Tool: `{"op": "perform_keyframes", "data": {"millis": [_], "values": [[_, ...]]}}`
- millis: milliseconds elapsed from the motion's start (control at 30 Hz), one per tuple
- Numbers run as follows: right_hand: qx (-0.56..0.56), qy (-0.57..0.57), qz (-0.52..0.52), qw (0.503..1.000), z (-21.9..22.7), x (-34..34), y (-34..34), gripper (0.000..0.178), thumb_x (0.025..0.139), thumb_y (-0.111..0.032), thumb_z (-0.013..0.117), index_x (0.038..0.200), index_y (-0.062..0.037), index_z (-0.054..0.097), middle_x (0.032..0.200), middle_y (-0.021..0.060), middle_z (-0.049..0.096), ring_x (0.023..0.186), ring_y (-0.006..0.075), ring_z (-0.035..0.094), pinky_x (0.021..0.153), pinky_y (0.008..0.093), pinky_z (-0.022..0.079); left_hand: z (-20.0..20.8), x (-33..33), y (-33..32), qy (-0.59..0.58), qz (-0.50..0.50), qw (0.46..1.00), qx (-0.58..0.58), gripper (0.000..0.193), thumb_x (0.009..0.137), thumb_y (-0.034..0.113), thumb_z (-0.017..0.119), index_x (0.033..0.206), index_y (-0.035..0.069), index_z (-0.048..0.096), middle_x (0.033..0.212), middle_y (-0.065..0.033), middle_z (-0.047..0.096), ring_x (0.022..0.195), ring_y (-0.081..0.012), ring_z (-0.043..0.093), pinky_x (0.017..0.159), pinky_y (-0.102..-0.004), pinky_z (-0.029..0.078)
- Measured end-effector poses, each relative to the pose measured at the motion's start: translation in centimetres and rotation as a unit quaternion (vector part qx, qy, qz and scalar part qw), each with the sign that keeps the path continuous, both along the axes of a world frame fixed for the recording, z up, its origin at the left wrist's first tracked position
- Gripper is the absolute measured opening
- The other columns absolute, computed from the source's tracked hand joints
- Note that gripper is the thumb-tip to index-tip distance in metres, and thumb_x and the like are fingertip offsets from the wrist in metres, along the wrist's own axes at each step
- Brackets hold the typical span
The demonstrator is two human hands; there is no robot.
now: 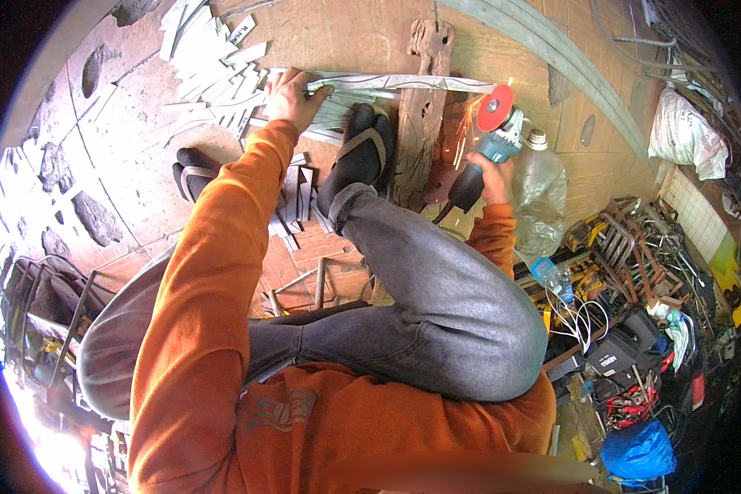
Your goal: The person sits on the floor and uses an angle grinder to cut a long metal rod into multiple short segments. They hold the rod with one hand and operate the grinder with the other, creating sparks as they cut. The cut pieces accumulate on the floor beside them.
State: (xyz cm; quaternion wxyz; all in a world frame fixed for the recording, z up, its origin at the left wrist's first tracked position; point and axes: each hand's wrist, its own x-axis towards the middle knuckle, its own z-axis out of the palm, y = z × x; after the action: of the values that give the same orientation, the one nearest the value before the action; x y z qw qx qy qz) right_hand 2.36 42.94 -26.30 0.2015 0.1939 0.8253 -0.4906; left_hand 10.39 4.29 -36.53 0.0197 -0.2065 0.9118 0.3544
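Observation:
My right hand [496,178] is wrapped round the dark rear body of a blue-and-black angle grinder [496,149]. Its red disc [493,109] meets the right end of a long pale metal strip [403,82], and orange sparks spray down beside it. At the strip's left part, my left hand [291,100] grips and presses it down, thumb pointing right. A weathered wooden block [421,123] lies beneath the strip, between the hand and the disc. Many short cut metal pieces [214,70] are heaped left of my left hand, with more [296,193] between my feet.
My sandalled right foot [361,152] is close to the block and strip. A clear plastic jug [541,198] stands just right of the grinder. Tools and cables [626,263] pile up at the right, near a blue bag [638,453]. Long curved metal bars [560,62] lie at upper right.

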Motion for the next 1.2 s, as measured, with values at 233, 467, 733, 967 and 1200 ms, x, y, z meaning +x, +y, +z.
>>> {"op": "perform_keyframes", "data": {"millis": [233,467,733,967,1200], "values": [[0.002,-0.031,-0.024,0.999,-0.2,-1.0,0.4,0.048,0.061,-0.007,0.081,0.104,-0.0036,0.060,0.091,0.0034,0.063,0.080,0.0177,0.061,0.074,0.0335,0.048,0.1,0.0,-0.1,-0.015,-0.008,1.000,-0.007,0.037,0.077,0.049,0.072,0.100,0.020,0.073,0.108,-0.0021,0.063,0.112,-0.0240,0.056,0.099,-0.0443,0.033],[-0.002,0.009,-0.033,0.999,0.2,-3.2,-0.1,0.053,0.059,-0.006,0.082,0.106,-0.0036,0.059,0.094,0.0031,0.062,0.083,0.0190,0.061,0.076,0.0337,0.048,-0.3,0.1,0.0,0.005,-0.005,1.000,-0.009,0.036,0.077,0.048,0.073,0.098,0.019,0.073,0.104,-0.0021,0.063,0.107,-0.0244,0.057,0.097,-0.0441,0.034],[-0.004,0.003,-0.025,1.000,-0.6,-1.7,0.4,0.050,0.060,-0.005,0.081,0.106,-0.0038,0.060,0.095,0.0032,0.063,0.084,0.0187,0.061,0.078,0.0336,0.048,0.6,0.2,0.1,-0.007,-0.006,1.000,-0.012,0.034,0.079,0.042,0.073,0.102,0.017,0.072,0.105,-0.0046,0.063,0.107,-0.0262,0.057,0.096,-0.0429,0.037],[0.017,-0.024,-0.004,1.000,-0.2,-0.4,0.5,0.046,0.063,-0.004,0.078,0.105,-0.0048,0.059,0.091,0.0029,0.063,0.081,0.0180,0.061,0.075,0.0338,0.049,0.7,0.1,0.1,-0.003,-0.005,1.000,-0.018,0.035,0.078,0.044,0.073,0.100,0.017,0.071,0.105,-0.0041,0.063,0.107,-0.0264,0.057,0.096,-0.0427,0.037],[-0.003,0.010,0.008,1.000,0.3,-1.5,0.0,0.047,0.063,-0.004,0.079,0.106,-0.0042,0.059,0.091,0.0038,0.063,0.082,0.0188,0.062,0.076,0.0343,0.049,0.2,0.1,0.1,0.003,-0.005,1.000,-0.014,0.035,0.077,0.045,0.073,0.099,0.018,0.072,0.103,-0.0034,0.063,0.107,-0.0254,0.056,0.096,-0.0434,0.036]]}}
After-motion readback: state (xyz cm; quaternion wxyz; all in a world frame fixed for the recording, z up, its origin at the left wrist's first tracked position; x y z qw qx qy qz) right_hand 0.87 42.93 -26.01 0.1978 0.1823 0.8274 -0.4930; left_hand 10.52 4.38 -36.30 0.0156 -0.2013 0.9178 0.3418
